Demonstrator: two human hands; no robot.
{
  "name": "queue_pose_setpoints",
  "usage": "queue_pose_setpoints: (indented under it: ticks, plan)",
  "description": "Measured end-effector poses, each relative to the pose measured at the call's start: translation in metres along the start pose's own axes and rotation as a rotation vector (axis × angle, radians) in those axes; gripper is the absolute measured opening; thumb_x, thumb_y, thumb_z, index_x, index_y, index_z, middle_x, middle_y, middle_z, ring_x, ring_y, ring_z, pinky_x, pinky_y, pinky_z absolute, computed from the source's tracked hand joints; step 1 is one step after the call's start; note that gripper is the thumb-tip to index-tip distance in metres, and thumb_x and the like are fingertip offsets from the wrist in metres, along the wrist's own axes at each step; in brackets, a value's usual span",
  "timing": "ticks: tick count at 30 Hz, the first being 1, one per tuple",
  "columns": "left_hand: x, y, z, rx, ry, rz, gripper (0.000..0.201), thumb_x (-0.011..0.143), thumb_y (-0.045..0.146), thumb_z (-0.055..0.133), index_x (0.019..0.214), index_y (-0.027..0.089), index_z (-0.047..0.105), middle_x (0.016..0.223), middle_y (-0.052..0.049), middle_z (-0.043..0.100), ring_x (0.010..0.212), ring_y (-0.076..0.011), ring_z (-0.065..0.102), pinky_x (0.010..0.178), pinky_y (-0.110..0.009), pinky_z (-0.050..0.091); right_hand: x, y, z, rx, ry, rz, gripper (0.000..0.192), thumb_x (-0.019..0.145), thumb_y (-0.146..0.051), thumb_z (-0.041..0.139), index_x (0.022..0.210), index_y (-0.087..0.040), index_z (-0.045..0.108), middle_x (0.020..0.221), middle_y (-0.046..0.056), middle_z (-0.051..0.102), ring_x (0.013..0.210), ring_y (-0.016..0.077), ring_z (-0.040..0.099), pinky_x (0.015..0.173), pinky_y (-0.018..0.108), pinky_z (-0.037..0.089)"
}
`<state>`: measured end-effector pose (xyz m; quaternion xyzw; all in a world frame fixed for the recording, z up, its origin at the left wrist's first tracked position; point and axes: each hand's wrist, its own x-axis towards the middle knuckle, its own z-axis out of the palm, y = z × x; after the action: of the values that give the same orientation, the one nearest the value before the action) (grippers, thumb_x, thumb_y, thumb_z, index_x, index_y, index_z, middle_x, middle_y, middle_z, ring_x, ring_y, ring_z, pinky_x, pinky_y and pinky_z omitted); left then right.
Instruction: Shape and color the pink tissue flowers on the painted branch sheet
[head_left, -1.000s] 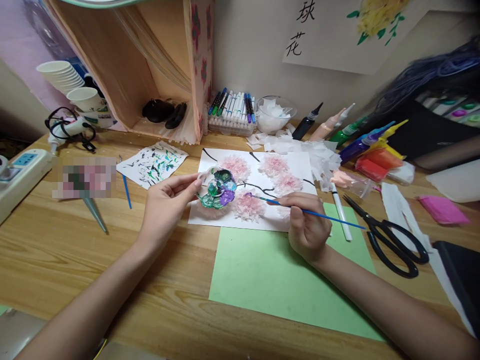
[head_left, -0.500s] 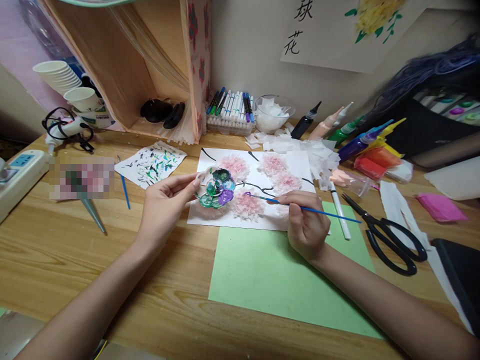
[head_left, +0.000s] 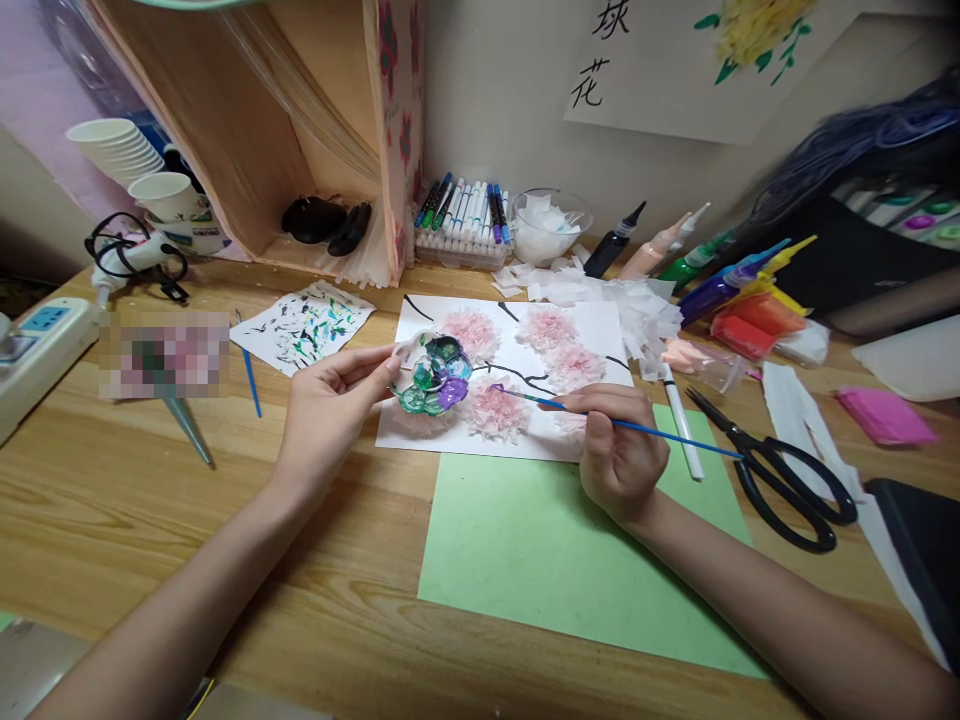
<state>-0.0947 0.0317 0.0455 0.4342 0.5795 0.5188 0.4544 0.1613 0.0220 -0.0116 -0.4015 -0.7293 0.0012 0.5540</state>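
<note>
My left hand [head_left: 337, 400] pinches the near edge of a small flower-shaped paint palette [head_left: 429, 380] smeared with green, purple and white paint, holding it over the left part of a white sheet [head_left: 600, 320]. In my right hand [head_left: 621, 445] is a thin blue paintbrush [head_left: 675, 436], its purple-tinged tip over a pink tissue-paper flower [head_left: 496, 408]; whether the bristles touch it I cannot tell. Several such pink flowers and black painted branches [head_left: 517, 374] are on the sheet. Part of the sheet overlaps a green sheet [head_left: 540, 560].
Black scissors [head_left: 787, 480] and a white marker [head_left: 684, 425] lie to the right. Tissue scraps [head_left: 637, 310], paint bottles [head_left: 611, 245], a glass bowl [head_left: 551, 225] and markers [head_left: 465, 215] stand behind. Leftward are a paint-stained paper [head_left: 304, 325], another brush [head_left: 250, 380] and a power strip [head_left: 45, 345].
The rear end of the paintbrush has swung slightly right and down, now reaching the scissors' handle. My left hand and the palette stay nearly in place.
</note>
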Motion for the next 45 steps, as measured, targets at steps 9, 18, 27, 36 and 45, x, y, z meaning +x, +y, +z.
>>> queue_pose_setpoints:
  ticks: [9,18,27,36,45]
  plan:
    - [0.0010,-0.0022,-0.0007,-0.003,0.006,0.008,0.034,0.069,0.040,0.079,0.095,0.019,0.076,0.094,-0.005,0.076,0.083,-0.0167,0.072,0.074,-0.024,0.060,0.0000,-0.0003,0.0001,0.007,-0.010,-0.007,0.016,0.092,-0.018,0.046,0.097,-0.023,0.061,0.082,0.002,0.068,0.081,0.0188,0.063,0.073,0.035,0.048]
    - [0.0011,-0.0010,0.0002,0.009,0.003,0.011,0.034,0.069,0.040,0.079,0.096,0.019,0.075,0.095,-0.006,0.076,0.084,-0.0169,0.072,0.074,-0.025,0.060,-0.0004,-0.0003,-0.0009,0.023,-0.083,-0.036,0.016,0.092,-0.019,0.048,0.101,-0.023,0.061,0.084,0.002,0.069,0.083,0.0190,0.063,0.074,0.035,0.047]
    - [0.0000,-0.0005,-0.0006,0.014,0.004,0.011,0.034,0.070,0.040,0.078,0.096,0.019,0.075,0.096,-0.005,0.076,0.084,-0.0169,0.071,0.076,-0.025,0.060,0.0009,-0.0002,0.0011,-0.004,-0.059,-0.028,0.017,0.091,-0.015,0.048,0.101,-0.023,0.061,0.085,0.002,0.069,0.084,0.0189,0.063,0.076,0.035,0.046]
    - [0.0006,-0.0025,-0.0016,0.020,0.020,0.014,0.034,0.068,0.041,0.079,0.095,0.020,0.076,0.094,-0.005,0.076,0.084,-0.0172,0.071,0.075,-0.026,0.060,0.0014,-0.0013,-0.0001,0.009,-0.061,-0.067,0.016,0.093,-0.019,0.047,0.101,-0.023,0.060,0.083,0.002,0.070,0.082,0.0186,0.063,0.076,0.034,0.045]
    - [0.0010,-0.0006,-0.0018,0.019,0.024,0.007,0.039,0.066,0.043,0.079,0.096,0.018,0.075,0.092,-0.007,0.076,0.085,-0.0196,0.072,0.078,-0.031,0.060,0.0029,-0.0017,0.0005,-0.052,-0.079,-0.052,0.017,0.092,-0.017,0.047,0.100,-0.024,0.060,0.083,0.001,0.070,0.083,0.0187,0.063,0.077,0.035,0.043]
